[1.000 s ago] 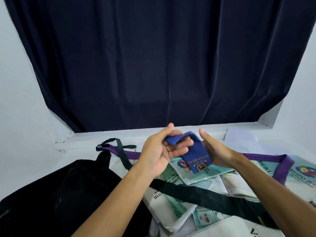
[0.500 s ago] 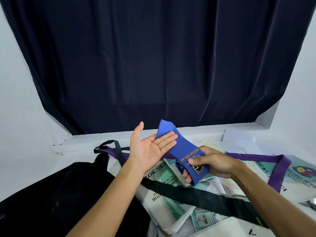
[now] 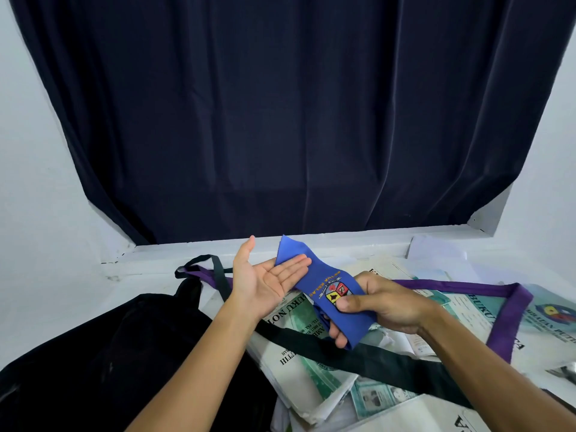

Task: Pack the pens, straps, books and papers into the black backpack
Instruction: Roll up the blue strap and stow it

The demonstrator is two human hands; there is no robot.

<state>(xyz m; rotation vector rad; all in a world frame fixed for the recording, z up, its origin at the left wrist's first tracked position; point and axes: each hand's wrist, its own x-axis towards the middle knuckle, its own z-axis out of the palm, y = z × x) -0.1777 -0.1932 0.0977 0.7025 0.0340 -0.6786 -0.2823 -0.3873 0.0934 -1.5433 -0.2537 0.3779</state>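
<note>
Pinching the folded blue strap (image 3: 327, 291) in my right hand (image 3: 377, 307) — long axis running up-left, far end across my flat, spread left hand (image 3: 268, 282). Black backpack (image 3: 109, 363) lies lower-left, nearer my left hand — I judge that's the way to go.

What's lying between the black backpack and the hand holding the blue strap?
In the head view, books and papers crossed by a black strap, between the black backpack and right hand.

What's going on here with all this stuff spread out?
A person is handling a blue strap. The right hand pinches it near its crest, while the open left hand supports its far end. The black backpack lies at the left; purple and dark green straps lie across books and papers, not yet packed.
</note>
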